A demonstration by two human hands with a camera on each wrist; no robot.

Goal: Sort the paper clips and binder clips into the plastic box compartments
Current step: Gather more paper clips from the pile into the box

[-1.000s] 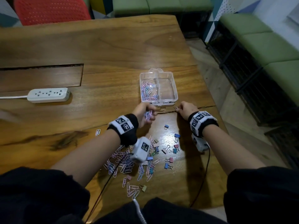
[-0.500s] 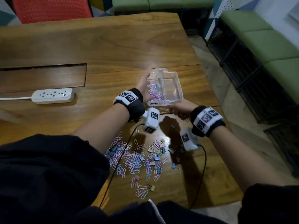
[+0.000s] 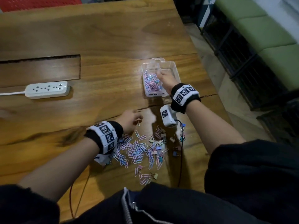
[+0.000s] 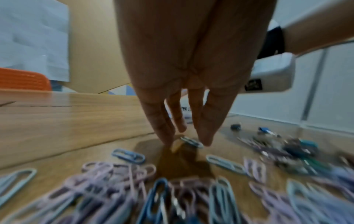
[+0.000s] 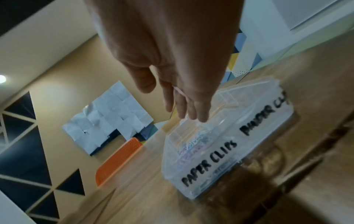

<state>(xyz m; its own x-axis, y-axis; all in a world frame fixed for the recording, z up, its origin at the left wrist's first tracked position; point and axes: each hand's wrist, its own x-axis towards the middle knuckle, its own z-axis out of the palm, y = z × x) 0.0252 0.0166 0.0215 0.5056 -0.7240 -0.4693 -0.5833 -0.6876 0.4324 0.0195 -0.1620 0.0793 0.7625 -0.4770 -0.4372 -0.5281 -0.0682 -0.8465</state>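
- One wooden table (image 3: 105, 38) carries everything; a white power strip (image 3: 47, 89) lies well off to the left, clear of the work.
- The plastic box (image 3: 175, 73) sits near the table's right side. Its left compartment, marked "PAPER CLIPS" in the right wrist view, holds a heap of pastel clips; the right one, whose label is smeared, shows nothing inside that can be made out.
- The loose pile of paper clips (image 3: 135, 151) lies on the near part of the table, with binder clips (image 3: 159, 143) mixed into its right side — most of the sorting looks still to be done.
- The right hand (image 3: 165, 78) hangs over the box near the divider, fingers (image 5: 199, 112) straight and loose; whether they carry anything cannot be told. A clip let go so close to the divider could land in the wrong compartment.
- The left hand (image 3: 129, 118) reaches down at the pile's far edge, fingers (image 4: 164, 128) straight and holding nothing, their tips on either side of a single paper clip (image 4: 191, 141).
- That clip lies flat on smooth wood — a shallow pinch could make it skid away, and nearby clips may hook on and come along.
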